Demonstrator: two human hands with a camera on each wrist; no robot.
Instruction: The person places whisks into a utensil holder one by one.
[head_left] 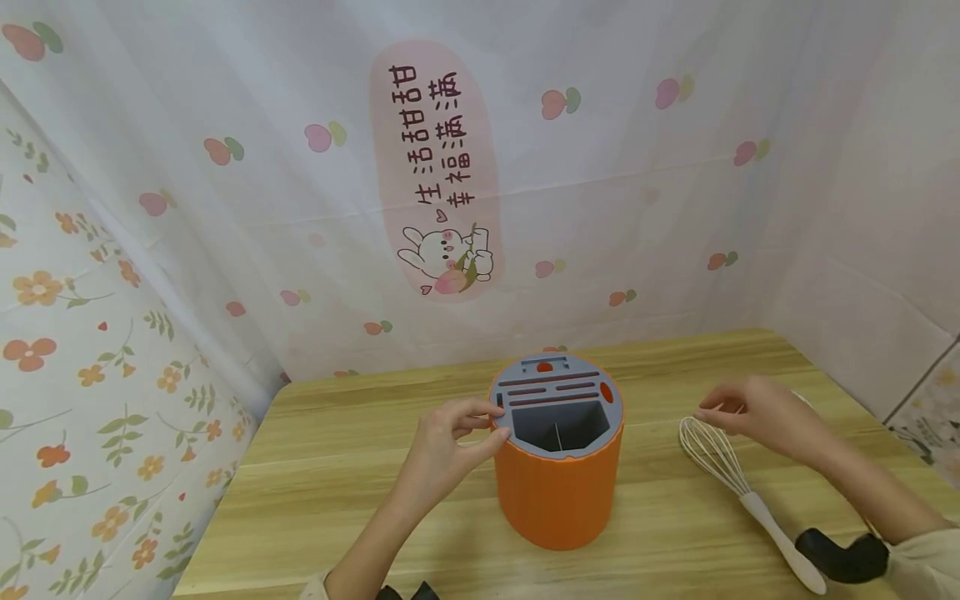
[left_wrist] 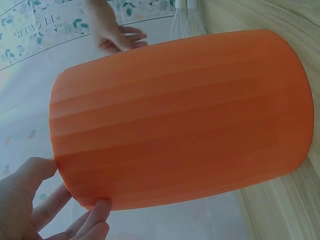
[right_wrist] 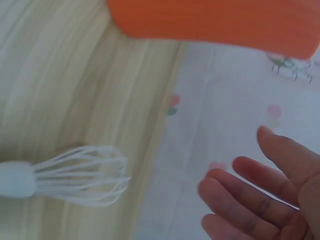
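An orange round utensil holder (head_left: pixel 557 496) with a grey slotted top (head_left: pixel 551 400) stands upright on the table. My left hand (head_left: pixel 450 442) grips its left rim, thumb and fingertips curved about the edge; the left wrist view shows these fingers (left_wrist: pixel 102 207) at the orange wall. To the holder's right lies a whisk (head_left: pixel 716 454) with white wires and a pale handle, angled toward the front right. Above its wire end hovers my right hand (head_left: pixel 765 417), holding nothing. In the right wrist view the right hand's fingers (right_wrist: pixel 245 200) are loosely bent and apart from the whisk (right_wrist: pixel 80 175).
The wood-grain table (head_left: pixel 337 483) ends at a printed white curtain (head_left: pixel 300 250) behind the holder. A floral cloth (head_left: pixel 97 417) hangs at the left. Two white wire bundles (left_wrist: pixel 187 22) show behind the holder in the left wrist view.
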